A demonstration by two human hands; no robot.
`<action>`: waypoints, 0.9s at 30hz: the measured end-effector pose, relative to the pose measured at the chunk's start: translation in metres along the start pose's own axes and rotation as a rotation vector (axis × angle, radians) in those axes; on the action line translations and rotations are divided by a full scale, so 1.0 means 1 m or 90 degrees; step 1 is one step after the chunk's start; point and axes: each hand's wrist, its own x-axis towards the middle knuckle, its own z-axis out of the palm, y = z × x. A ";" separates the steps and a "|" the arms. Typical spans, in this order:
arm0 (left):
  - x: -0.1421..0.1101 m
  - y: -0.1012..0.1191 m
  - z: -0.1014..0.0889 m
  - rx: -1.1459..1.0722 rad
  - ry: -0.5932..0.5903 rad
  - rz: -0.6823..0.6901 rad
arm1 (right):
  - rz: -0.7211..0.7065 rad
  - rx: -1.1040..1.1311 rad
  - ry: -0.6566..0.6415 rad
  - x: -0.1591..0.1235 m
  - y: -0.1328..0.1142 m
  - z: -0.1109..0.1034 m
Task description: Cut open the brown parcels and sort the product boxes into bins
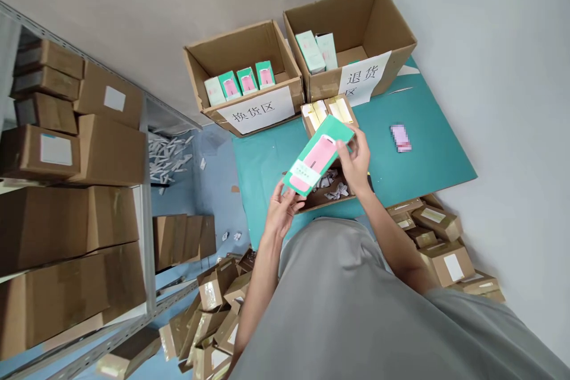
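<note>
A green product box [317, 157] with a pink item pictured on its face is held tilted between both my hands. My left hand [281, 209] grips its lower left end, thumb on the near corner. Around the upper right end, my right hand [355, 160] closes with its thumb on the front face. Beneath it stands an open cardboard carton [329, 202] with crumpled paper inside, partly hidden by the green box. Just behind, two small taped cardboard boxes [341, 108] sit side by side.
Two large open cartons with paper signs stand at the back, the left carton [262, 116] and right carton [369, 80] holding similar boxes. A pixelated pink item [401, 138] lies on the green tabletop [427, 160]. Shelves of cartons [111, 154] rise at left; cardboard boxes [447, 261] pile on the floor.
</note>
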 end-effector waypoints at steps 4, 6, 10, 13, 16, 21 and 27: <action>-0.006 0.025 0.017 0.180 0.030 0.270 | 0.199 0.105 -0.063 0.017 0.031 0.008; -0.006 0.042 0.027 0.236 0.029 0.350 | 0.313 0.145 -0.100 0.013 0.039 0.011; 0.009 0.079 0.044 0.315 0.002 0.443 | 0.556 0.218 -0.222 -0.016 0.036 0.016; 0.031 0.099 0.055 0.353 -0.006 0.460 | 0.710 0.294 -0.328 -0.044 0.023 0.021; 0.048 0.106 0.064 0.360 -0.009 0.437 | 0.820 0.360 -0.356 -0.062 0.012 0.022; 0.051 0.096 0.070 0.296 -0.015 0.381 | 0.843 0.370 -0.297 -0.066 0.011 0.009; 0.029 0.068 0.049 0.211 -0.018 0.236 | 0.751 0.350 -0.146 -0.057 0.028 -0.015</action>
